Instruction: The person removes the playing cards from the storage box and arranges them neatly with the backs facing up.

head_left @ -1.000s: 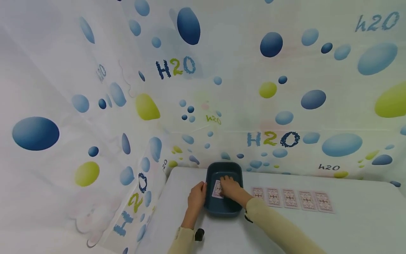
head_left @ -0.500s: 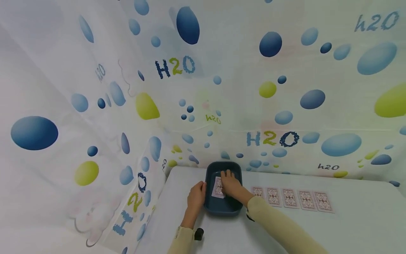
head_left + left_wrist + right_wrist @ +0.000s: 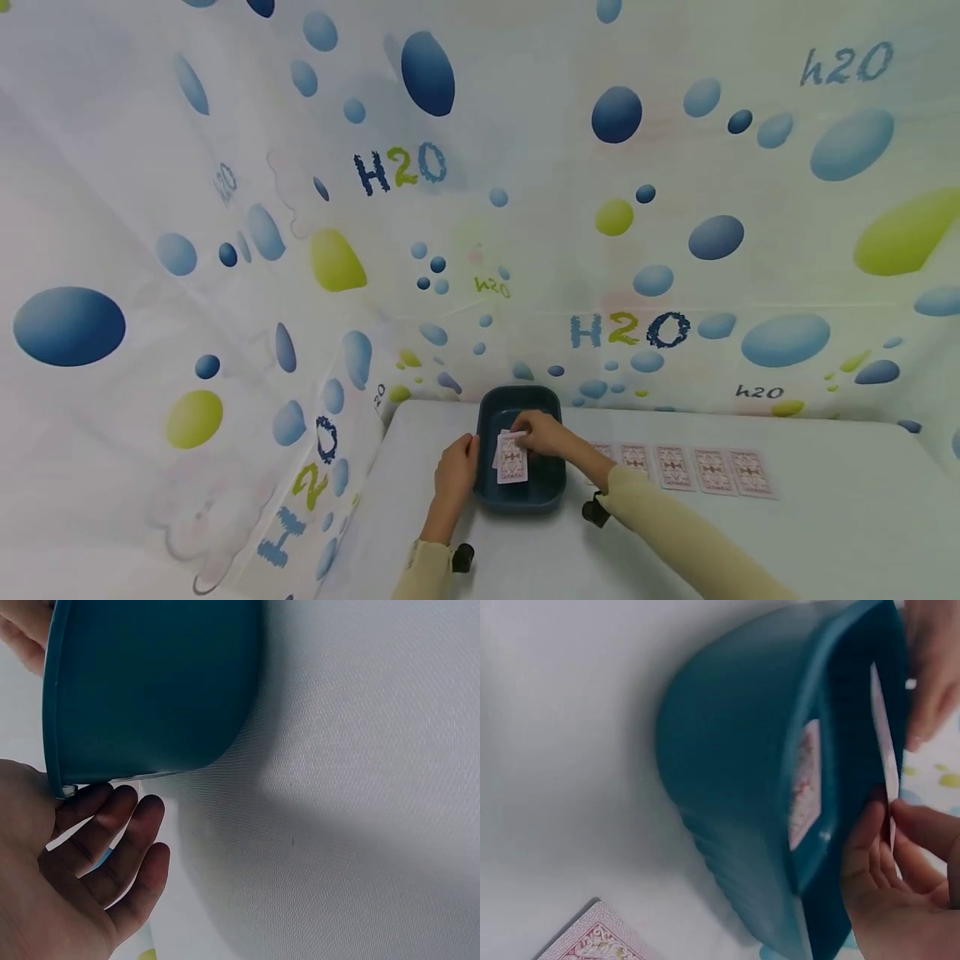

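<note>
A deep blue-green plastic bin (image 3: 520,505) stands at the back left of the white table. My left hand (image 3: 455,469) holds its left rim, with the fingers (image 3: 142,825) bent against the outside. In my right hand (image 3: 546,435) a playing card (image 3: 513,465) is pinched between thumb and fingers, raised inside the bin with its red patterned back up. Beneath it another card (image 3: 807,787) lies on the bin's floor, mostly covered in the head view. The right wrist view shows the held card edge-on, apart from the one below.
Right of the bin, several face-down cards (image 3: 712,472) lie in a row on the white tabletop (image 3: 825,517); my right forearm partly covers the nearest ones. A white curtain (image 3: 525,250) printed with drops and "H2O" hangs behind and to the left.
My right hand lay over the card area inside the bin; it now pinches one card and has raised it, showing a second card beneath. The head view shifted slightly. The left hand stays at the rim.
</note>
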`<state>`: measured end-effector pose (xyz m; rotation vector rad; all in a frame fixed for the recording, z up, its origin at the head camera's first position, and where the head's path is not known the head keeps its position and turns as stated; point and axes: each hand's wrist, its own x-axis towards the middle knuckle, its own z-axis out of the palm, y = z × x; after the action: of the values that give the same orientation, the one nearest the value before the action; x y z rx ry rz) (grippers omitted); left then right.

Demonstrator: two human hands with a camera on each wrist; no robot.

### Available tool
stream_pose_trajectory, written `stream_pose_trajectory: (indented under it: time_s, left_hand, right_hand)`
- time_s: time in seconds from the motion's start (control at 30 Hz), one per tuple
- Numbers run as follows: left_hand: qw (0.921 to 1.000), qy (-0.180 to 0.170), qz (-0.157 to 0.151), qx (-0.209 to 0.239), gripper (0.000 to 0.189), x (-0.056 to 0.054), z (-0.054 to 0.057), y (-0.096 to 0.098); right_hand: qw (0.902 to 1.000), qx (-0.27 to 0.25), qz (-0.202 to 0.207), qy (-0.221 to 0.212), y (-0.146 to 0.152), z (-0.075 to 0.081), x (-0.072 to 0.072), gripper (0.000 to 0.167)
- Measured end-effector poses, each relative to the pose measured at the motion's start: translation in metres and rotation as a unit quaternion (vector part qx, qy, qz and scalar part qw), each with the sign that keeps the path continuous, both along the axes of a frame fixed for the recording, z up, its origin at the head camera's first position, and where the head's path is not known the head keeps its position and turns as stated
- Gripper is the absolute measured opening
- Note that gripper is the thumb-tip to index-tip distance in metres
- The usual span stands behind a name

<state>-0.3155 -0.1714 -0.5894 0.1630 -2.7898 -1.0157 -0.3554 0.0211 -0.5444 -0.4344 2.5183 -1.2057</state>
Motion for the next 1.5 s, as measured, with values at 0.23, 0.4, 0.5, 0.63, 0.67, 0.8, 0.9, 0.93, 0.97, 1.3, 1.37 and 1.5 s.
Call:
stream_pose_trajectory:
  time_s: [0.23, 0.4, 0.5, 0.63, 0.67, 0.8, 0.9, 0.93, 0.97, 1.3, 1.37, 1.5]
  left_hand:
    - [0.9998, 0.018, -0.003, -0.01, 0.031, 0.001, -0.003, -0.002]
    - [0.9999, 0.013, 0.001, -0.008, 0.033, 0.001, -0.001, -0.001]
    - [1.0, 0.007, -0.002, -0.003, 0.032, 0.001, -0.001, 0.0]
    - [1.0, 0.007, -0.006, 0.003, 0.033, 0.0, 0.0, 0.002]
    - [0.9999, 0.01, -0.007, 0.004, 0.032, 0.001, 0.001, 0.002]
    - [0.9999, 0.015, -0.006, -0.001, 0.032, 0.002, 0.001, 0.002]
    - [0.9999, 0.013, -0.005, -0.004, 0.031, 0.003, 0.0, 0.002]
    - [0.9999, 0.011, -0.004, -0.006, 0.031, 0.003, 0.0, 0.002]
    - [0.9999, 0.009, -0.003, -0.005, 0.031, 0.003, 0.0, 0.002]
    - [1.0, 0.004, -0.006, -0.007, 0.032, 0.0, 0.0, 0.001]
    - [1.0, 0.002, -0.005, -0.007, 0.032, 0.001, 0.0, 0.001]
    - [0.9999, 0.006, -0.007, -0.008, 0.031, 0.004, -0.001, 0.001]
  right_hand:
    - [0.9958, -0.08, 0.026, -0.038, 0.033, 0.012, 0.007, 0.023]
    - [0.9953, -0.082, 0.014, -0.049, 0.067, 0.011, 0.008, 0.027]
    - [0.9958, -0.078, 0.005, -0.047, 0.088, 0.008, 0.01, 0.027]
    - [0.9953, -0.083, -0.004, -0.049, 0.115, 0.004, 0.012, 0.028]
    - [0.9953, -0.084, -0.003, -0.048, 0.122, 0.003, 0.012, 0.029]
    - [0.9951, -0.083, -0.012, -0.051, 0.148, 0.0, 0.016, 0.029]
    - [0.9948, -0.085, -0.022, -0.052, 0.163, -0.003, 0.02, 0.03]
    - [0.9948, -0.086, -0.02, -0.051, 0.169, -0.003, 0.021, 0.03]
    - [0.9949, -0.086, -0.022, -0.048, 0.173, -0.004, 0.023, 0.03]
    - [0.9955, -0.082, -0.02, -0.044, 0.223, -0.008, 0.033, 0.033]
    - [0.9954, -0.081, -0.026, -0.044, 0.232, -0.009, 0.034, 0.032]
    - [0.9952, -0.081, -0.038, -0.039, 0.25, -0.016, 0.041, 0.032]
